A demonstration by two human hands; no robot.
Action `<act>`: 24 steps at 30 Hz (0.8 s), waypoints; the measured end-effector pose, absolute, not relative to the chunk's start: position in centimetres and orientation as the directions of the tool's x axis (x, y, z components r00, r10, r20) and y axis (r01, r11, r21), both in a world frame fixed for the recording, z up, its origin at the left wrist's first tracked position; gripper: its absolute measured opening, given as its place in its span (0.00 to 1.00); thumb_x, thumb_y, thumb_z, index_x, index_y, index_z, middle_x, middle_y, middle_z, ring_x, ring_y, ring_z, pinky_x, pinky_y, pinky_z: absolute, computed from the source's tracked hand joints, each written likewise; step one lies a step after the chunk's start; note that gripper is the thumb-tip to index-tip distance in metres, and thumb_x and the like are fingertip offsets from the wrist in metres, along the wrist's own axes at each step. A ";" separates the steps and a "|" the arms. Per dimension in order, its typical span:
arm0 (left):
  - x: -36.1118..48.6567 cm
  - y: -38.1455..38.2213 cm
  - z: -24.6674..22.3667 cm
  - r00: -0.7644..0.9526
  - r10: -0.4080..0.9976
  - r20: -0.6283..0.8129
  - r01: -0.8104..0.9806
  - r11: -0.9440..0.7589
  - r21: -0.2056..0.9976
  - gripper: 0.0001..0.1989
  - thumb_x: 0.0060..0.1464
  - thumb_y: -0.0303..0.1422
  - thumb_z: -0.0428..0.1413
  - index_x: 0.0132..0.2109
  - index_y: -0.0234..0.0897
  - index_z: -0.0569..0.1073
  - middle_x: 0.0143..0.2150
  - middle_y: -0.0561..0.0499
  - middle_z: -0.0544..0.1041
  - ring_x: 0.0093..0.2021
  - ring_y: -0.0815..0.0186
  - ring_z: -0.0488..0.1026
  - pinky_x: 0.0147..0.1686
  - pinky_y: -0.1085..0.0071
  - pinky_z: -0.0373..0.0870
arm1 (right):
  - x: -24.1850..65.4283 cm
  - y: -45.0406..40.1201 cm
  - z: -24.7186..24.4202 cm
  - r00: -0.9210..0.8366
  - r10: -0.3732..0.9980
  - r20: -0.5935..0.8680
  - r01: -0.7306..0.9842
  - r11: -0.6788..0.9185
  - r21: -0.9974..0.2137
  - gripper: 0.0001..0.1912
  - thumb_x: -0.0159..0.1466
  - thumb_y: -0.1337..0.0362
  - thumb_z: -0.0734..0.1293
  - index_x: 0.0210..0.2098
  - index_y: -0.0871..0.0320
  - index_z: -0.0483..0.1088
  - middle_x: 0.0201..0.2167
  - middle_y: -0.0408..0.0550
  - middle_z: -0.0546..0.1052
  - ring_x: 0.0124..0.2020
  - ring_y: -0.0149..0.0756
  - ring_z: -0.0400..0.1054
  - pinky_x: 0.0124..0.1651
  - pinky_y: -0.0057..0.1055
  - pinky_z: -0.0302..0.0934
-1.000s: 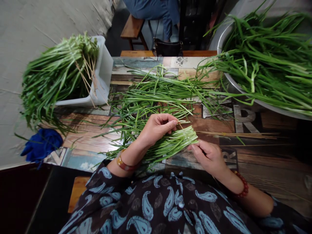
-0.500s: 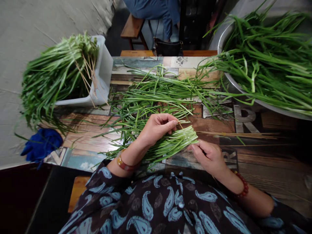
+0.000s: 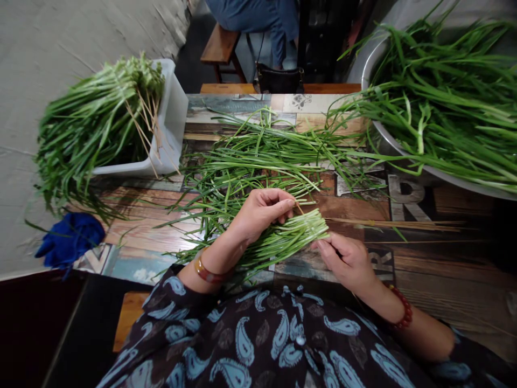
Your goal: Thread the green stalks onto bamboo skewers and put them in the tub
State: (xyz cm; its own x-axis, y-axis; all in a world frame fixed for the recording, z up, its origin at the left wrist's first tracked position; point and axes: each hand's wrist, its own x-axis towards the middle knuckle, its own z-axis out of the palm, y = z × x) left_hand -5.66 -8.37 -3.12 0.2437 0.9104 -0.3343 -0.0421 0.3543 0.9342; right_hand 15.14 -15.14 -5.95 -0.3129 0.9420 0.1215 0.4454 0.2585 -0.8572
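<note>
A bunch of green chives lies in front of me, its pale cut ends lined up to the right. With thumb and forefinger, my left hand pinches a thin bamboo skewer at the bunch's far edge. The fingers of my right hand are pinched together by the near corner of the cut ends; what lies between them is hidden. Beyond my hands, loose chives spread across the table.
Skewered chives fill a white plastic bin at left, near a blue glove. A metal basin at right holds more chives. Loose skewers lie on the patterned table. Someone in blue trousers sits beyond.
</note>
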 end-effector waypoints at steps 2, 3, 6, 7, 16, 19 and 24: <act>-5.6 -8.4 -3.1 0.246 0.910 -0.334 -0.045 0.355 0.934 0.14 0.49 0.40 0.64 0.32 0.31 0.78 0.23 0.53 0.74 0.20 0.77 0.65 0.21 0.80 0.61 | 15.2 -15.2 -5.9 -0.313 0.942 0.121 0.441 0.257 -0.860 0.13 0.67 0.66 0.60 0.30 0.57 0.73 0.13 0.38 0.67 0.15 0.27 0.60 0.21 0.24 0.56; -5.6 -8.4 -3.1 0.247 0.910 -0.333 -0.047 0.355 0.934 0.14 0.49 0.40 0.64 0.32 0.31 0.77 0.23 0.53 0.74 0.20 0.77 0.65 0.21 0.80 0.61 | 15.2 -15.2 -5.9 -0.313 0.942 0.124 0.439 0.259 -0.861 0.12 0.67 0.66 0.60 0.30 0.56 0.73 0.14 0.38 0.67 0.15 0.27 0.60 0.22 0.24 0.56; -5.6 -8.5 -3.1 0.246 0.911 -0.330 -0.052 0.352 0.935 0.13 0.49 0.39 0.64 0.32 0.31 0.78 0.23 0.53 0.74 0.20 0.77 0.65 0.21 0.80 0.61 | 15.2 -15.2 -6.0 -0.312 0.941 0.133 0.439 0.267 -0.858 0.12 0.67 0.67 0.60 0.30 0.57 0.73 0.14 0.37 0.67 0.15 0.27 0.60 0.22 0.24 0.56; -5.6 -8.5 -3.0 0.246 0.911 -0.330 -0.053 0.352 0.934 0.13 0.49 0.39 0.65 0.32 0.31 0.78 0.23 0.53 0.74 0.20 0.77 0.65 0.21 0.80 0.61 | 15.2 -15.2 -6.0 -0.313 0.940 0.135 0.439 0.269 -0.857 0.12 0.67 0.67 0.60 0.30 0.57 0.73 0.14 0.37 0.67 0.15 0.26 0.60 0.22 0.23 0.56; -5.5 -8.5 -3.0 0.243 0.914 -0.324 -0.065 0.349 0.935 0.13 0.48 0.39 0.65 0.31 0.31 0.77 0.23 0.53 0.74 0.20 0.77 0.65 0.21 0.80 0.61 | 15.0 -15.4 -6.2 -0.300 0.950 0.093 0.427 0.221 -0.877 0.12 0.68 0.66 0.59 0.32 0.57 0.72 0.13 0.37 0.66 0.15 0.28 0.61 0.22 0.24 0.58; -5.5 -8.5 -3.1 0.244 0.916 -0.319 -0.067 0.344 0.937 0.13 0.48 0.38 0.65 0.31 0.31 0.77 0.23 0.53 0.74 0.20 0.77 0.65 0.22 0.79 0.62 | 15.0 -15.5 -6.3 -0.296 0.952 0.072 0.422 0.199 -0.884 0.11 0.67 0.66 0.59 0.32 0.56 0.72 0.13 0.37 0.66 0.15 0.28 0.60 0.20 0.24 0.56; -5.5 -8.5 -3.0 0.251 0.911 -0.326 -0.061 0.351 0.934 0.12 0.48 0.38 0.65 0.31 0.31 0.77 0.23 0.53 0.74 0.21 0.77 0.65 0.22 0.79 0.62 | 14.9 -15.4 -6.2 -0.293 0.953 0.079 0.425 0.204 -0.882 0.12 0.68 0.66 0.59 0.32 0.56 0.71 0.13 0.38 0.67 0.15 0.28 0.61 0.21 0.25 0.57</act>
State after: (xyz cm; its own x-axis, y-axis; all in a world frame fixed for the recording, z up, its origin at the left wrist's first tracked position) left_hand -5.50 -8.50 -2.96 0.2514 0.9113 -0.3260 -0.0606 0.3510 0.9344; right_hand 14.90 -15.42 -6.16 -0.2933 0.9528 0.0788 0.4254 0.2038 -0.8817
